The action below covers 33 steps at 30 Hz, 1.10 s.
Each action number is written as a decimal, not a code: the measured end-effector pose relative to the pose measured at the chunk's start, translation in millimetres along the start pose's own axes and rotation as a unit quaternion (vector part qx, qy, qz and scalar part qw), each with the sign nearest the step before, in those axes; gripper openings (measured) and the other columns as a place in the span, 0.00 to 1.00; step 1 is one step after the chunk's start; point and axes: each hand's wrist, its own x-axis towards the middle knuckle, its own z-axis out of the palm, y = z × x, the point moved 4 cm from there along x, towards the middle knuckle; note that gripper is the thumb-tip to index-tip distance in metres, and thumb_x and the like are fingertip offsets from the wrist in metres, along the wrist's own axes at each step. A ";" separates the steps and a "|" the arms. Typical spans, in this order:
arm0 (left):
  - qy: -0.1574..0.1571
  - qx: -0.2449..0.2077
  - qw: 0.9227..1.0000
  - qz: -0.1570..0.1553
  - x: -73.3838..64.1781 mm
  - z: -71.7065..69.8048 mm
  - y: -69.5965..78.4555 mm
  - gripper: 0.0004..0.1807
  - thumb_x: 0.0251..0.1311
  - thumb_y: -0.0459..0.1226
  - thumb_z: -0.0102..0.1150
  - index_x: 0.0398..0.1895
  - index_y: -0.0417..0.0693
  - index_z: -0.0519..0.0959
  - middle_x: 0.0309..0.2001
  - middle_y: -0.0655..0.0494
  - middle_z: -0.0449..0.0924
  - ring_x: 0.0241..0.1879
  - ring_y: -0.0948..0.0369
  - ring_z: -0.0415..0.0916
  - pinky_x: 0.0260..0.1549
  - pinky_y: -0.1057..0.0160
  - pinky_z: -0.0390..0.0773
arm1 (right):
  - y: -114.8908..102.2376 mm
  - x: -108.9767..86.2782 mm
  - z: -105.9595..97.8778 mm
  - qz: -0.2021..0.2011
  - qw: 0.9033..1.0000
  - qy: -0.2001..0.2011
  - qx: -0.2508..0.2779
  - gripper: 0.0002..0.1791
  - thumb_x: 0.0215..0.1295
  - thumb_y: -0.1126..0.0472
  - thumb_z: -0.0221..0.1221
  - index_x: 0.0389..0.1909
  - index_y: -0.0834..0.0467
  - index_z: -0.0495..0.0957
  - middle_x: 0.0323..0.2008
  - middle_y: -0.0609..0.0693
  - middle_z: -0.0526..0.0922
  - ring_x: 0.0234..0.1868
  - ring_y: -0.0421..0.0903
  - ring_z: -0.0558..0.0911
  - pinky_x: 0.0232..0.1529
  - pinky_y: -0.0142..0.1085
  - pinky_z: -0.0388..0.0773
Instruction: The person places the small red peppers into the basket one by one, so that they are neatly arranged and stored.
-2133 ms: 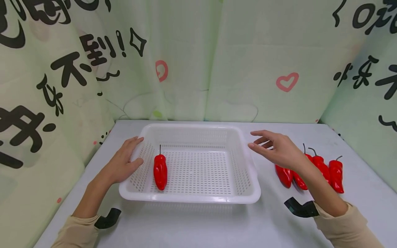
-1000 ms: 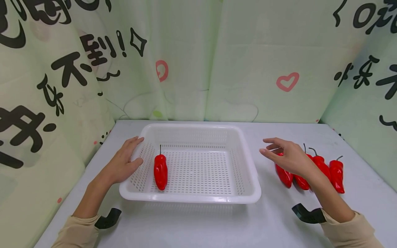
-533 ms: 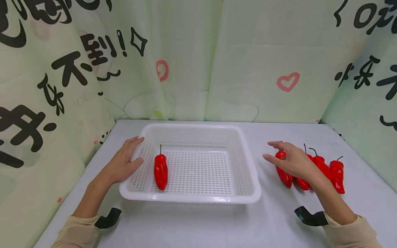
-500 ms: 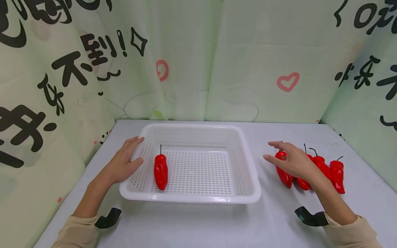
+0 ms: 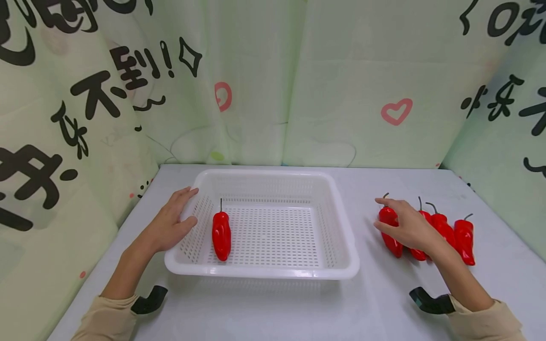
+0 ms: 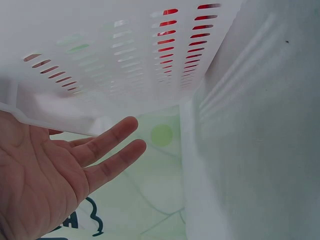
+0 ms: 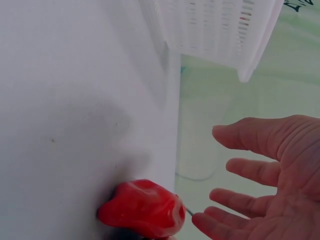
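Note:
A white perforated plastic basket (image 5: 273,272) stands on the table, and one red chili pepper (image 5: 221,237) lies inside near its left side. At the basket's left rim is my left hand (image 5: 170,225), fingers extended; the left wrist view shows the hand (image 6: 45,175) with straight fingers beside the basket wall (image 6: 100,100). My right hand (image 5: 407,225) is over the leftmost red pepper (image 5: 389,218) of a group on the right, thumb and fingers spread apart. In the right wrist view that hand (image 7: 280,180) is apart from a red pepper (image 7: 145,209).
Several more red peppers lie at the right, among them one at the far right (image 5: 464,241), partly behind my right forearm. The white table (image 5: 273,312) is enclosed by a pale green printed curtain (image 5: 341,94) at the back and sides.
My right hand has moved from beside the basket's right rim rightward and down over the leftmost pepper of the group. My left hand and the basket have stayed in place.

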 end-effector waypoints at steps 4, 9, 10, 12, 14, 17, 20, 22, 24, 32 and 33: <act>0.000 0.000 1.000 -0.002 -0.4 -0.2 0.2 0.39 0.65 0.34 0.54 0.79 0.41 0.55 0.78 0.35 0.50 0.72 0.33 0.57 0.60 0.30 0.69 | 5.2 0.0 1.0 0.002 1.000 -0.003 -0.001 0.44 0.60 0.57 0.70 0.73 0.66 0.61 0.65 0.76 0.64 0.62 0.75 0.66 0.42 0.62 0.85; 0.000 -0.001 1.000 -0.003 -0.5 -0.3 0.1 0.39 0.65 0.34 0.55 0.80 0.42 0.55 0.78 0.35 0.49 0.72 0.33 0.58 0.59 0.31 0.71 | 12.0 -0.3 2.9 0.008 1.000 -0.007 -0.002 0.44 0.60 0.58 0.70 0.73 0.67 0.60 0.63 0.76 0.65 0.61 0.74 0.66 0.40 0.60 0.86; 0.001 -0.001 1.000 -0.002 -0.5 -0.3 0.2 0.39 0.65 0.34 0.55 0.80 0.42 0.55 0.78 0.35 0.49 0.71 0.33 0.58 0.58 0.31 0.71 | 13.2 -0.3 3.2 0.009 1.000 -0.008 -0.003 0.44 0.60 0.59 0.70 0.73 0.67 0.60 0.63 0.76 0.66 0.61 0.74 0.67 0.40 0.60 0.86; 0.001 0.000 1.000 -0.002 -0.4 -0.3 0.4 0.39 0.65 0.34 0.54 0.80 0.41 0.55 0.78 0.35 0.49 0.71 0.33 0.58 0.58 0.31 0.72 | 15.1 -0.2 3.9 0.010 1.000 -0.008 -0.004 0.44 0.60 0.59 0.70 0.73 0.68 0.60 0.62 0.76 0.66 0.60 0.74 0.67 0.39 0.60 0.86; 0.000 0.000 1.000 -0.002 -0.6 -0.2 0.5 0.39 0.65 0.34 0.54 0.80 0.41 0.55 0.78 0.35 0.49 0.71 0.33 0.58 0.59 0.31 0.71 | 16.4 -0.2 4.5 0.010 1.000 -0.007 -0.004 0.45 0.60 0.59 0.70 0.73 0.68 0.60 0.62 0.76 0.67 0.60 0.74 0.67 0.39 0.60 0.86; 0.000 -0.001 1.000 -0.003 -0.8 -0.1 0.6 0.39 0.65 0.34 0.54 0.79 0.41 0.55 0.78 0.35 0.49 0.72 0.33 0.58 0.60 0.30 0.70 | 17.7 -0.3 5.4 0.010 1.000 -0.006 -0.004 0.45 0.59 0.60 0.70 0.73 0.69 0.60 0.61 0.75 0.67 0.59 0.74 0.68 0.38 0.59 0.87; 0.000 -0.001 1.000 -0.003 -0.9 0.0 0.6 0.39 0.65 0.34 0.54 0.79 0.41 0.55 0.78 0.35 0.49 0.72 0.33 0.57 0.60 0.30 0.70 | 18.3 -0.9 5.9 0.013 1.000 -0.006 -0.002 0.45 0.58 0.61 0.71 0.72 0.69 0.60 0.59 0.75 0.68 0.57 0.73 0.69 0.36 0.57 0.87; 0.001 -0.001 1.000 -0.002 -0.9 -0.1 0.5 0.39 0.65 0.34 0.54 0.79 0.40 0.55 0.78 0.35 0.49 0.71 0.33 0.58 0.60 0.30 0.70 | 18.6 -1.2 6.8 0.017 1.000 -0.007 0.000 0.45 0.57 0.61 0.71 0.72 0.69 0.60 0.59 0.76 0.68 0.56 0.74 0.70 0.36 0.56 0.87; 0.001 -0.001 1.000 -0.001 -0.9 -0.1 0.4 0.39 0.65 0.34 0.53 0.79 0.40 0.56 0.78 0.35 0.49 0.71 0.33 0.58 0.60 0.30 0.70 | 19.0 -1.5 8.5 0.018 1.000 -0.008 0.001 0.45 0.56 0.62 0.72 0.71 0.69 0.61 0.58 0.76 0.68 0.55 0.74 0.71 0.35 0.55 0.88; 0.000 -0.004 1.000 -0.002 -0.2 0.5 -0.1 0.39 0.65 0.34 0.53 0.79 0.40 0.55 0.78 0.35 0.49 0.72 0.33 0.58 0.60 0.30 0.70 | 21.8 0.3 13.1 0.024 0.999 -0.022 0.000 0.44 0.56 0.59 0.72 0.70 0.68 0.63 0.59 0.76 0.68 0.57 0.74 0.70 0.36 0.56 0.87; 0.000 -0.004 1.000 -0.002 -0.1 0.5 -0.1 0.39 0.65 0.34 0.53 0.79 0.40 0.55 0.78 0.35 0.49 0.72 0.33 0.58 0.60 0.30 0.70 | 22.4 0.4 13.8 0.027 0.999 -0.026 0.001 0.45 0.55 0.59 0.72 0.71 0.68 0.63 0.59 0.76 0.68 0.57 0.74 0.70 0.36 0.56 0.88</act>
